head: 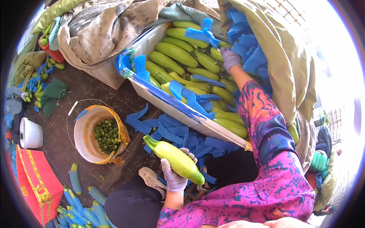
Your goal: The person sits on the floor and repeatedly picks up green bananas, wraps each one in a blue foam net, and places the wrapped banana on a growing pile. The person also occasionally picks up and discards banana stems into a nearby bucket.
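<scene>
A pale green zucchini [179, 164] lies across the palm of my left hand [174, 178], its stem end pointing up and left. My left thumb and fingers wrap around it, in a purple-grey knit glove. My right hand [230, 59], gloved alike, reaches into the far right part of a white crate [171, 107] with a blue-taped rim. Its fingers are beside blue foam net sleeves [252, 55] and the end of a zucchini; whether they grip anything is hidden. Many zucchini [176, 53] fill the crate, with loose blue sleeves [201, 35] on top.
More foam sleeves [174, 132] are heaped below the crate. A white bucket [85, 136] holds cut green stem pieces [107, 136]. Sleeved zucchini [82, 211] lie at lower left by a red box [40, 173]. Cloth covers [99, 34] drape the crate's far side.
</scene>
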A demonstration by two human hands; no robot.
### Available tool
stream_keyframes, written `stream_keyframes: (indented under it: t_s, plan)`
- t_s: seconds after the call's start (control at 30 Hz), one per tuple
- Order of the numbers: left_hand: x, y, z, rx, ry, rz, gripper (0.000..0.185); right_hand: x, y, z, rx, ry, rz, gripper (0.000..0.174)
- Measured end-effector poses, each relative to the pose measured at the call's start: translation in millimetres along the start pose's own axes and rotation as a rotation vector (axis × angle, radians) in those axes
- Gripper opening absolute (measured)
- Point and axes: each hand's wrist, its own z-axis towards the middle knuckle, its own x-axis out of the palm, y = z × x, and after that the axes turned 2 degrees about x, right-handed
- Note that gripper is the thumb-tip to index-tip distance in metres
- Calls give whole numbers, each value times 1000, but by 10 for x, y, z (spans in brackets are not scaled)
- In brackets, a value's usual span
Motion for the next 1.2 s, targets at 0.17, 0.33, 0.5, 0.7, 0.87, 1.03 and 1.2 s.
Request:
stream_keyframes:
  t_s: [0.17, 0.33, 0.5, 0.7, 0.87, 1.03, 1.2]
  plan:
    - [-58, 66, 41, -36, 44, -46, 81, -142, -95, -562, -419, -185, -123, 61]
    - [-65, 140, -41, -40, -23, -10, 75, -473, -129, -1364, -536, -182, 311, 76]
    - [-14, 99, -144, -65, 60, -113, 68, -436, -190, -1068, -376, 241, 953, 77]
    - [6, 70, -186, -79, 99, -139, 66, -300, -985, -551, -200, 15, 832, 51]
    - [-33, 87, -164, -82, 79, -113, 66, -546, -1064, -484, -68, -148, 563, 40]
    - [-94, 78, -66, -52, 4, -24, 88, -276, -236, -285, -294, 70, 757, 28]
    - [-202, 43, 38, -39, -68, 33, 86, 165, 752, 50, -278, 88, 700, 37]
